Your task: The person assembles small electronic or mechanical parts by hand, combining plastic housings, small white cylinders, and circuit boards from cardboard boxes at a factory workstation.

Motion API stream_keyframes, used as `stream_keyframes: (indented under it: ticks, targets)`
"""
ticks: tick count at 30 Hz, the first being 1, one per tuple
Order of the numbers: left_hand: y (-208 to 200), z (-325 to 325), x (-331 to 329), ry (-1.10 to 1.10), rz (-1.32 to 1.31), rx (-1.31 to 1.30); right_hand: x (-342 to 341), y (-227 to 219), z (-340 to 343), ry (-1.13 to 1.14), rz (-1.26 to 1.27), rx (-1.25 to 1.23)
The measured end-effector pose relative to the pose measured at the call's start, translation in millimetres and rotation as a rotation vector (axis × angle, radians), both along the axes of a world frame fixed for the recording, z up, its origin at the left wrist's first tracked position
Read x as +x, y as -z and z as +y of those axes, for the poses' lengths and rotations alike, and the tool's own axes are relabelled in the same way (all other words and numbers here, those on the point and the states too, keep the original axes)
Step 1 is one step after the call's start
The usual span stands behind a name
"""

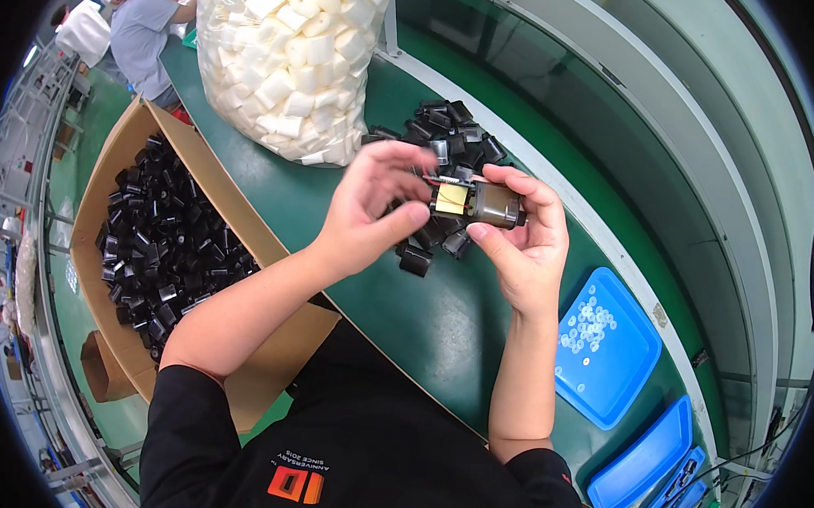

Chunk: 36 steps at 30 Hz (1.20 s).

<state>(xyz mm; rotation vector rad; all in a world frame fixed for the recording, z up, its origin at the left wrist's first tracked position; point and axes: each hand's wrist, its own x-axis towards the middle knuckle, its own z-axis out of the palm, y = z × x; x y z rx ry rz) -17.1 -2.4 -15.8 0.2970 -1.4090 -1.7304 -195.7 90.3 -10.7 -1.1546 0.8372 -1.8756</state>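
Observation:
A small device (497, 205) with a smoky translucent casing and bare wires lies across my right hand (537, 237), pinched between thumb and fingers. Its yellow block (451, 199) points toward my left hand (373, 193). That hand is beside the wired end, thumb and fingers apart, its fingertips smeared by motion. Whether they touch the wires I cannot make out. Under and behind the device, a pile of black plastic housings (453, 129) spreads over the green bench top (395, 317).
A clear bag (292, 76) of white cylindrical foam pieces stands at the back left. Left of the bench, a cardboard box (224, 187) holds many black housings. A blue tray (605, 390) with small clear rings and another blue tray (643, 464) lie right. A person (144, 38) sits far left.

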Motion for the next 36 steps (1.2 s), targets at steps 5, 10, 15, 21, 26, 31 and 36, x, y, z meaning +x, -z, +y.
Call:
stream_keyframes:
  ticks: [5, 10, 15, 21, 26, 31, 36]
  targets:
    - [2, 1, 2, 0.079, -0.192, 0.213, 12, -2, 1, 0.011, 0.172, 0.056]
    - [-1, -6, 5, 0.065, -0.258, 0.188, 6, 2, -1, -0.082, 0.008, 0.216]
    - [0, -9, 6, 0.044, -0.348, 0.175, 9, -1, 0, -0.035, 0.075, 0.310]
    - [2, -11, 3, 0.048, -0.403, 0.184, 4, 7, -4, -0.112, -0.071, 0.275]
    - [-10, -9, 5, 0.036, -0.331, 0.074, -28, 0, 0, 0.037, -0.156, 0.238]
    - [-24, -8, 22, -0.092, -0.255, 0.043, -145, 18, -22, 0.542, 0.059, 0.466]
    - [-57, -7, 66, -0.093, -0.301, -0.079, -270, 84, -4, 0.812, 0.003, 0.724]
